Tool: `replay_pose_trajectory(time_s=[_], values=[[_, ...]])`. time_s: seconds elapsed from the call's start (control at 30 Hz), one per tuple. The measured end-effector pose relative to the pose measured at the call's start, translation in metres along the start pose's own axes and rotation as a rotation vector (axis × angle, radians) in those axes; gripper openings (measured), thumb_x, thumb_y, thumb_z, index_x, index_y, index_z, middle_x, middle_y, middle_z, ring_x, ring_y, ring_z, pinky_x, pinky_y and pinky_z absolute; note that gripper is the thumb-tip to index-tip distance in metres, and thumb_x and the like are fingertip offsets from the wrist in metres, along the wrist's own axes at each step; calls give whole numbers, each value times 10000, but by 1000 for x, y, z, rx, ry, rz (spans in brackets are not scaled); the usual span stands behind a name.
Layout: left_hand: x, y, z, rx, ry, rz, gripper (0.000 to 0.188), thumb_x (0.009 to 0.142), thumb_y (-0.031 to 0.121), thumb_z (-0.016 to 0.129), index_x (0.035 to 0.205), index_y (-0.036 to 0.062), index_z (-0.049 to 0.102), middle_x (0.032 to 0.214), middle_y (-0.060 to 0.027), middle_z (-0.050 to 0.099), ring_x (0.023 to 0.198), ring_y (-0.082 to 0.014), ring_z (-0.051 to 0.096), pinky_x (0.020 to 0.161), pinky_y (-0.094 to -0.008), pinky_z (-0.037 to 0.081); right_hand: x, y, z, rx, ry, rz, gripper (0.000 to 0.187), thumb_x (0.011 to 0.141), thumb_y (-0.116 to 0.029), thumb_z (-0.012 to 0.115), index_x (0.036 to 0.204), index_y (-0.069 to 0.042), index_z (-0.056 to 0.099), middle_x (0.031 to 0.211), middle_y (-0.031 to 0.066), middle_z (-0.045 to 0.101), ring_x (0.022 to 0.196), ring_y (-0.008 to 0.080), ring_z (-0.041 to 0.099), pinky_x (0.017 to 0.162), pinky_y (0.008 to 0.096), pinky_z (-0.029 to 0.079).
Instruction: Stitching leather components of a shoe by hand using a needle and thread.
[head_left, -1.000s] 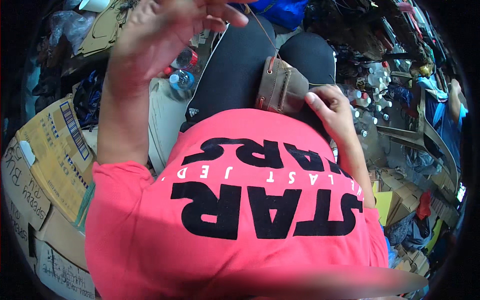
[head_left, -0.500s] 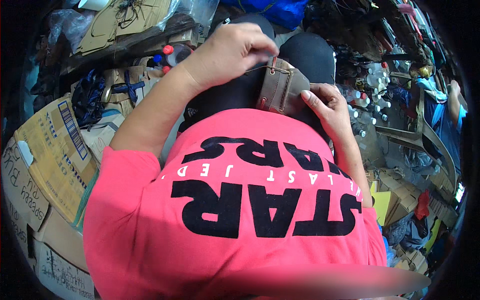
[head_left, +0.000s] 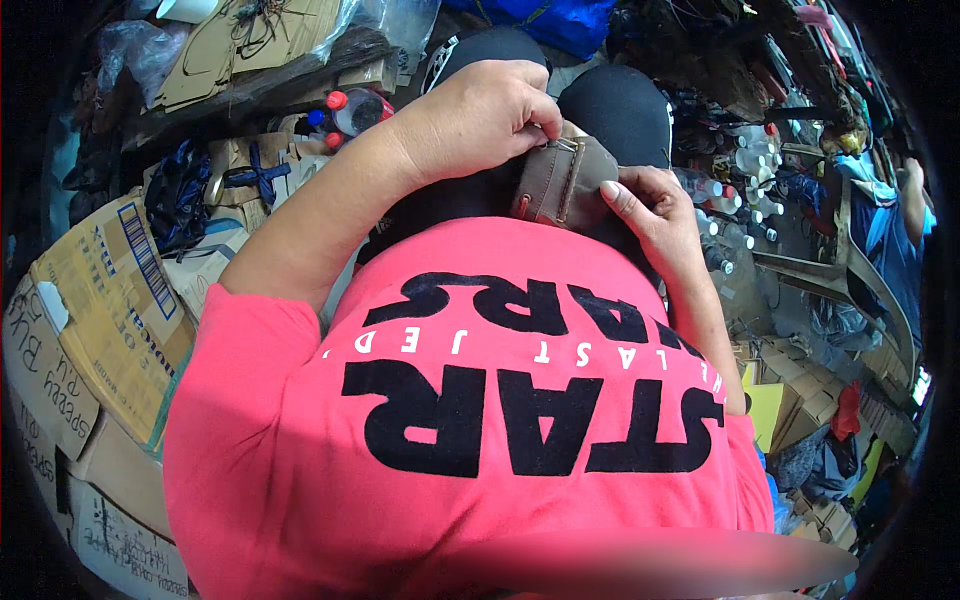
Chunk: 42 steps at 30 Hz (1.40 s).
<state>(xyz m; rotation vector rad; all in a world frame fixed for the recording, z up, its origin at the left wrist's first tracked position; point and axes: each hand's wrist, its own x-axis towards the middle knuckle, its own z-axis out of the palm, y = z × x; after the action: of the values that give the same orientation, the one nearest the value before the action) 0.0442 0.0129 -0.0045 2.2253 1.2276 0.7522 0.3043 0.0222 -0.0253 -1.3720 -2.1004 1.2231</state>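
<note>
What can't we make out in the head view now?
Head view:
What the left hand pinches: hidden by its own fingertips.
Underside of the brown stitched piece: turned away, toward the legs.
Edge of that piece by the right hand: covered by the thumb.
Rest of the blue bag: cut off by the top edge.
Other person's arm: too small for detail, near the dark lens rim.

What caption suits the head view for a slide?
Left hand at the upper edge of a brown stitched piece, right hand touching its side.
</note>
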Motion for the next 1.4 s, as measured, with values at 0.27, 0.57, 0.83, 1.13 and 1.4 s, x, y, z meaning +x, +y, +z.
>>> replay_pose_trajectory(time_s=[0.27,0.57,0.83,1.13,1.4], values=[[16,7,1,167,-56,138,2,769,40,645,768,40,647,784,-99,544,753,-314,593,645,-393,474,2,-9,1,6,-1,-52,269,806,-278,742,774,-26,655,711,63,621,740,183,524,712,330,416],[24,-14,-15,-9,-255,153,164,742,-11,679,877,71,725,806,-90,586,803,-283,589,713,-371,481,8,0,-8,-181,13,-454,224,755,-140,709,962,-63,674,970,68,664,924,255,593,835,346,425],[22,-17,4,-94,-201,167,117,743,14,695,817,37,607,763,-77,593,780,-264,585,691,-359,472,12,5,5,-202,95,-512,246,698,-98,754,932,-71,681,939,65,671,919,254,618,835,367,453],[18,-14,7,-289,-225,-175,240,739,35,720,933,37,579,812,-93,624,762,-201,639,663,-319,490,17,12,21,-170,148,-418,183,681,-80,728,853,-69,668,879,91,666,890,262,633,819,347,453],[5,2,33,152,-187,-35,727,654,513,776,1188,74,553,1106,-105,583,1144,-283,518,987,-472,333,14,5,13,-381,84,-546,248,701,-51,661,948,-71,638,939,87,635,932,284,590,863,403,411]])
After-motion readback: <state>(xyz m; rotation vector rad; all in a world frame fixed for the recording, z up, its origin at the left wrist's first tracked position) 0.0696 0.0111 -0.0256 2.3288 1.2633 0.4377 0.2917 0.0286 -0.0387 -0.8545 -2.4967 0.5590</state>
